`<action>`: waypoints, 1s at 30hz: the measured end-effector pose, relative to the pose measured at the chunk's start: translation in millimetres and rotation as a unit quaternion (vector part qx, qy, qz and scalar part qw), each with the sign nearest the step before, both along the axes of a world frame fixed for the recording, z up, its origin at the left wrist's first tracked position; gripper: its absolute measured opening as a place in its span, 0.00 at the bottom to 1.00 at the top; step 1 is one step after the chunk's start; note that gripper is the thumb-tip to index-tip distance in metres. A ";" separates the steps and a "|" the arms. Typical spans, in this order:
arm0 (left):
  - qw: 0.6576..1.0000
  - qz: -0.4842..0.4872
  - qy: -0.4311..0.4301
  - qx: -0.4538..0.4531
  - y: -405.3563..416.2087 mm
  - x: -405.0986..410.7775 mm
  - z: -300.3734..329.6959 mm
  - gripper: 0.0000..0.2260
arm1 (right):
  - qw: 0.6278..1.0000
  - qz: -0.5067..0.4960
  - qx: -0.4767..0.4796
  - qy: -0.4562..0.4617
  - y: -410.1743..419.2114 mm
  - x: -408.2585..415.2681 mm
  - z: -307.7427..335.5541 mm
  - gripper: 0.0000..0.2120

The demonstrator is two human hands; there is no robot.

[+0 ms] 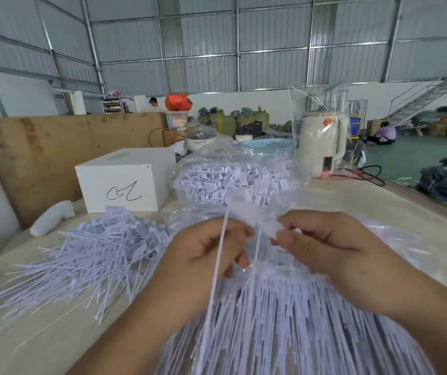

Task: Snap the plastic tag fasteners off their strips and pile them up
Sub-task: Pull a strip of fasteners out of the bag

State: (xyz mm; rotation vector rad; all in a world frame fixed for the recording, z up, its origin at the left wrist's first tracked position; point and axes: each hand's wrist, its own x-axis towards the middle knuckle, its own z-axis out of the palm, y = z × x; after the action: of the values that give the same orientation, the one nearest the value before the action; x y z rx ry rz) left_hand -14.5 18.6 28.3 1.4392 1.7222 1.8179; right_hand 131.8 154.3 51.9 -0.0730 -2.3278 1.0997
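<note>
Both forearms enter from the lower edge bare, with no sleeve showing. The left hand [203, 263] and right hand [333, 255] are ungloved. Their nails are short and unpainted where visible.

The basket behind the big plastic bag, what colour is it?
The basket is light blue with a lattice-patterned side, seen in the head view.

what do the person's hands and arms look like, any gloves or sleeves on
Both are bare. The left hand and right hand wear no gloves, and no rings, watch or bands show on the fingers or wrists. Both forearms are uncovered as far as the bottom edge of the picture, so no sleeve is in view. The fingernails that show are short and unpainted.
</note>
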 end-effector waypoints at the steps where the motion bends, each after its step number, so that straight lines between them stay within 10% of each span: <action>1: 0.999 -0.035 -0.016 0.022 -3.3 -0.8 5.9 0.08 | 1.000 0.001 0.019 -0.008 1.6 1.4 2.1 0.16; 7: 0.976 -0.198 -0.070 0.052 -13.3 4.4 17.4 0.08 | 0.998 0.015 0.043 -0.036 12.8 11.5 11.1 0.21; 14: 0.934 -0.333 -0.002 -0.133 -15.4 -2.0 8.4 0.09 | 0.994 0.054 0.024 -0.089 14.7 14.7 14.0 0.19; 23: 0.991 0.054 -0.117 0.046 7.4 19.3 -3.7 0.24 | 0.987 -0.151 -0.002 0.063 -6.0 -9.7 -6.0 0.19; 30: 0.996 -0.021 -0.085 0.015 1.2 11.0 -0.2 0.15 | 0.995 -0.055 -0.072 0.043 -0.3 -4.1 -1.7 0.18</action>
State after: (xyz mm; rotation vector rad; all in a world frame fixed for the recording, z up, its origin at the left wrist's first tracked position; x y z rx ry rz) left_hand -3.5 19.8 28.1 1.2801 1.5763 1.8916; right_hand 127.6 154.0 50.2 -0.2014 -2.1404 1.1899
